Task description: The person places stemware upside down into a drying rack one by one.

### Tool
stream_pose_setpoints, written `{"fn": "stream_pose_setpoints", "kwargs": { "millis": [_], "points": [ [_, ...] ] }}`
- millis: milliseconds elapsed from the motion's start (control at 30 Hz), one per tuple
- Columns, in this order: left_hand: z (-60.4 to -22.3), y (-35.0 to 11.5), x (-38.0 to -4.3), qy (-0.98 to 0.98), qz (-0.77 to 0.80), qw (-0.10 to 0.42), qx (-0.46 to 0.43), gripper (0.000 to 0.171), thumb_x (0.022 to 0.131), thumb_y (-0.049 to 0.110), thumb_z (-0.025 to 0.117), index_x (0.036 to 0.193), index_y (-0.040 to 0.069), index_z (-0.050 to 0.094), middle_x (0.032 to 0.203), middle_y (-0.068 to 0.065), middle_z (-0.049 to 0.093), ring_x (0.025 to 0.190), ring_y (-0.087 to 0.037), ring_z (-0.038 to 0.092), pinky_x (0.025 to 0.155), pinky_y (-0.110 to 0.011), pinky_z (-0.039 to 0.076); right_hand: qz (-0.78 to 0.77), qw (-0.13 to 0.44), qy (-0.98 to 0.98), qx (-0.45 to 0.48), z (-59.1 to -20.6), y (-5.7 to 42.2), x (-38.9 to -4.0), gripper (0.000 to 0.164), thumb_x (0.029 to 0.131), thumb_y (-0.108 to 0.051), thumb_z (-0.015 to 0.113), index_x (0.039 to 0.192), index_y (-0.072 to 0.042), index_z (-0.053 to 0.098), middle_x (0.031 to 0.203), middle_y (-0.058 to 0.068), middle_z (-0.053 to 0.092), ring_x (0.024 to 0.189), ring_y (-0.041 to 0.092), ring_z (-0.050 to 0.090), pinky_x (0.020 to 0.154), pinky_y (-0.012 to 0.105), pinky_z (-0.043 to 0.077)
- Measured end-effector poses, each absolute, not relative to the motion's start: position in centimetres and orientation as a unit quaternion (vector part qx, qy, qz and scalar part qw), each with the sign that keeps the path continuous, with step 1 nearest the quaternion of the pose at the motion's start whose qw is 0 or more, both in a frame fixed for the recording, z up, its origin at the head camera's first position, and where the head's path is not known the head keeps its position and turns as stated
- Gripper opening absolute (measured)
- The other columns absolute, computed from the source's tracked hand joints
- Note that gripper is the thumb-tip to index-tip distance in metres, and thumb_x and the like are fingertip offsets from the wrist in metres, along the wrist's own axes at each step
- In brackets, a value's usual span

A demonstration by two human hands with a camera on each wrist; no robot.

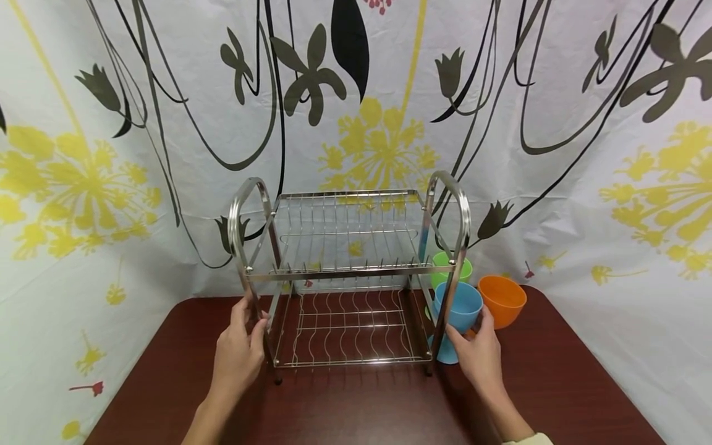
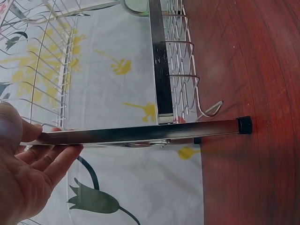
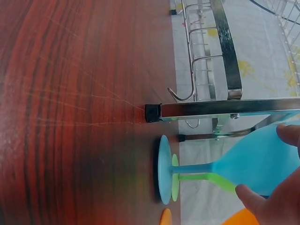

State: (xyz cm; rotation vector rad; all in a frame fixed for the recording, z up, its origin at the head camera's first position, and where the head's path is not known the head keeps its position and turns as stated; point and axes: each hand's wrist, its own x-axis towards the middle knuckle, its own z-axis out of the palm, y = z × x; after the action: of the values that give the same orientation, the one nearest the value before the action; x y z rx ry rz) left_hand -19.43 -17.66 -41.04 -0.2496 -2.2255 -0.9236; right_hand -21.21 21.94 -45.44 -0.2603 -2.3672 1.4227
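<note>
A two-tier metal dish rack point(image 1: 350, 272) stands on the dark red table. My left hand point(image 1: 239, 349) grips its front left leg; in the left wrist view the thumb lies on one side of the leg point(image 2: 117, 133) and the fingers on the other. Beside the rack's front right leg, my right hand point(image 1: 481, 355) holds a blue goblet point(image 1: 460, 304) by its bowl, thumb toward the rack. The goblet is upright with its round foot point(image 3: 164, 171) low at the table. Both rack tiers hold no dishes.
A green goblet point(image 1: 464, 267) stands behind the blue one, partly hidden by the rack. An orange goblet point(image 1: 502, 301) stands to the right, close to my right hand. A white floral sheet point(image 1: 356, 142) hangs behind the wooden table point(image 1: 345, 408).
</note>
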Motion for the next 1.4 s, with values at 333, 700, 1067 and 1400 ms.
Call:
{"fn": "stream_pose_setpoints", "kwargs": {
  "millis": [333, 700, 1067, 1400],
  "points": [
    [-41.3, -17.7, -19.4, -0.860, -0.359, 0.351, -0.095, 0.049, 0.088, -0.007, 0.064, 0.132, -0.001, 0.044, 0.094, -0.010, 0.069, 0.086, -0.025, 0.070, 0.068, -0.040, 0.059, 0.520, 0.185, -0.829, -0.091, -44.7, 22.2, -20.4, 0.094, 0.087, -0.030, 0.074, 0.155, -0.006, 0.013, 0.148, 0.027, 0.035, 0.129, 0.044, 0.045, 0.099, 0.053, 0.046],
    [-41.4, -17.8, -19.5, -0.858, -0.355, 0.357, -0.101, 0.052, 0.087, -0.009, 0.064, 0.134, -0.001, 0.043, 0.093, -0.011, 0.069, 0.085, -0.025, 0.070, 0.067, -0.039, 0.059, 0.540, 0.184, -0.816, -0.097, -43.5, 22.5, -19.6, 0.099, 0.084, -0.030, 0.077, 0.155, -0.006, 0.012, 0.149, 0.027, 0.032, 0.128, 0.046, 0.043, 0.101, 0.060, 0.042],
    [-41.3, -17.6, -19.5, -0.858, -0.370, 0.341, -0.100, 0.052, 0.088, -0.010, 0.063, 0.135, -0.002, 0.042, 0.095, -0.012, 0.069, 0.088, -0.027, 0.070, 0.068, -0.037, 0.060, 0.562, 0.186, -0.801, -0.087, -42.7, 23.5, -18.6, 0.104, 0.083, -0.028, 0.079, 0.155, -0.006, 0.007, 0.149, 0.028, 0.029, 0.129, 0.046, 0.043, 0.101, 0.057, 0.041],
    [-41.4, -17.7, -19.4, -0.858, -0.379, 0.333, -0.097, 0.052, 0.089, -0.009, 0.061, 0.136, -0.002, 0.041, 0.096, -0.013, 0.069, 0.092, -0.030, 0.070, 0.069, -0.038, 0.059, 0.555, 0.183, -0.807, -0.080, -42.7, 24.2, -17.9, 0.100, 0.083, -0.027, 0.078, 0.154, -0.009, 0.010, 0.150, 0.021, 0.029, 0.132, 0.044, 0.042, 0.100, 0.053, 0.041]
  ]
}}
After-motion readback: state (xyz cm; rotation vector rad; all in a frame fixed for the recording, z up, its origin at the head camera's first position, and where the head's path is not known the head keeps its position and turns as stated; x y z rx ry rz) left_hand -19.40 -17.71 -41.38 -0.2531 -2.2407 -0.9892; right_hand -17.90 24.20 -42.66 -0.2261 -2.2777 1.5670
